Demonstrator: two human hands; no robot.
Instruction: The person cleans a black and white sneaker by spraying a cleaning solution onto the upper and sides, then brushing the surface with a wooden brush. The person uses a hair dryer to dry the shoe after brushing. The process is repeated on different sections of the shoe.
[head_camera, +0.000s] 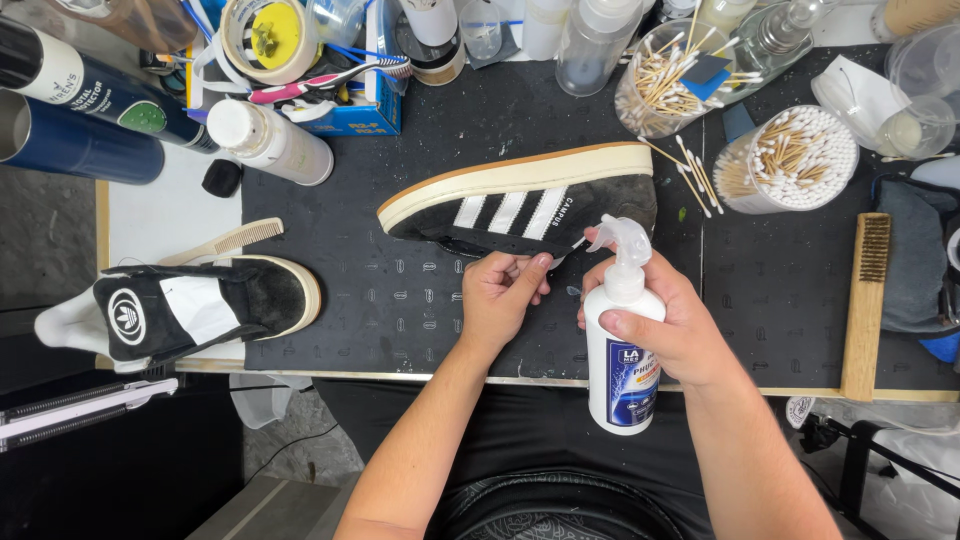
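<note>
A person's right hand (668, 325) wraps a white spray bottle (622, 340), fingers curled tight around its body, nozzle pointed toward a black suede shoe (525, 200) lying on its side at the middle of a black mat (400, 310). The left hand (503, 293) pinches the shoe's lower edge between thumb and fingertips. A second shoe (190, 305) sits at the mat's left edge beside a comb (225, 242). Jars of cotton swabs (790, 160) stand behind to the right, near a wooden brush (866, 300).
</note>
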